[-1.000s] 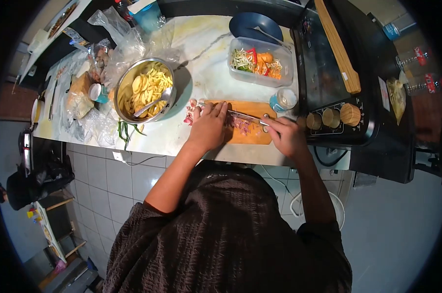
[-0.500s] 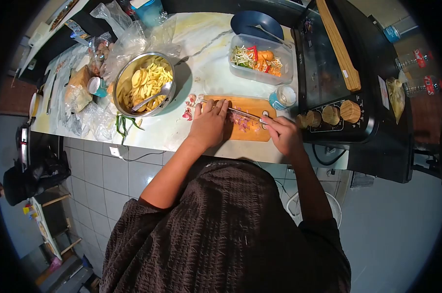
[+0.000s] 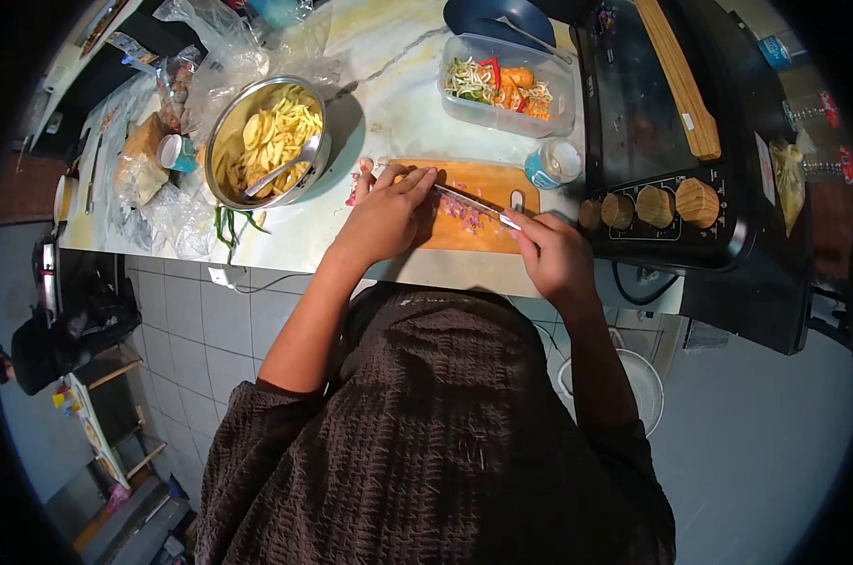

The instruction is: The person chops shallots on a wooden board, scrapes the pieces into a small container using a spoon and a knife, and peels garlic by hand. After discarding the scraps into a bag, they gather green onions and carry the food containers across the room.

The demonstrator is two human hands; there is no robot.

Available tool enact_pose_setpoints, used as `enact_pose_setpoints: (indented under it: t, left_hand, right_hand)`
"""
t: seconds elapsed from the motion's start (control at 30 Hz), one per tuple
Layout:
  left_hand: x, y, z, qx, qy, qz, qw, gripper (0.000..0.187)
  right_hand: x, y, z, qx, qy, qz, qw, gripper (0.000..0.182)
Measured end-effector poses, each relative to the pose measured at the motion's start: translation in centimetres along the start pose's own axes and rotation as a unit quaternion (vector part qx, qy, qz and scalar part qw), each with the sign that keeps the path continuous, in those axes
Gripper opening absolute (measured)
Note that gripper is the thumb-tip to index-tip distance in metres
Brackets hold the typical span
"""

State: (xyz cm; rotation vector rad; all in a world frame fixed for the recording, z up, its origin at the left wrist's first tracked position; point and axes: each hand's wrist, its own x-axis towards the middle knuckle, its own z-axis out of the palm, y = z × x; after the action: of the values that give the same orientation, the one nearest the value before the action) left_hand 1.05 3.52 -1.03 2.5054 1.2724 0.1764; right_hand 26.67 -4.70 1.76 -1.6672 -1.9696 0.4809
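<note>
A wooden cutting board (image 3: 488,173) lies near the counter's front edge, with chopped purple-red shallot pieces (image 3: 464,217) scattered over its middle. My right hand (image 3: 553,252) is closed round the handle of a knife (image 3: 475,202). The blade slants up and left across the board, its tip end beside the fingers of my left hand (image 3: 385,215). That hand rests palm down on the board's left part, fingers close together and pressed down; whatever lies under them is hidden. Reddish peelings (image 3: 353,188) show just left of the board.
Back left stands a metal bowl (image 3: 217,118) of sliced yellow pieces with a spoon (image 3: 295,162). Green chillies (image 3: 227,231) lie before it. A plastic container (image 3: 563,113) of vegetables and a cup (image 3: 545,168) stand behind the board. A black oven (image 3: 728,235) borders the right.
The view has shifted slightly, so the counter items sit higher. The knife now slants more steeply, its handle end nearer me. My left hand stays on the board's left part.
</note>
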Motion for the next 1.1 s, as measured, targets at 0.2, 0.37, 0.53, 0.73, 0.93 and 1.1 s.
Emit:
enact_pose_setpoints:
  t: [0.2,0.37,0.53,0.73,0.93,1.1]
  left_hand:
    - [-0.1,0.5,0.1,-0.002,-0.012,0.003,1.000,0.076]
    - [-0.2,0.7,0.2,0.010,-0.007,0.010,1.000,0.077]
    - [-0.3,0.5,0.6,0.004,-0.004,0.016,1.000,0.077]
    - [-0.5,0.6,1.3,0.099,0.026,0.031,0.994,0.060]
    - [-1.1,0.8,1.9,0.103,0.036,0.039,0.993,0.058]
    - [0.5,0.6,0.7,0.097,-0.005,0.045,0.994,0.053]
  right_hand:
    - [-1.2,0.8,1.2,0.038,0.013,0.027,0.999,0.028]
    - [-1.4,1.1,1.5,0.024,0.029,0.016,0.999,0.029]
    - [-1.7,1.4,1.9,0.035,0.035,0.015,0.999,0.028]
    - [-1.9,2.5,3.1,0.033,0.047,0.000,0.998,0.029]
    - [-3.1,3.3,4.4,0.021,0.061,-0.008,0.998,0.031]
    - [-2.4,3.0,3.0,-0.004,0.061,-0.026,0.998,0.031]
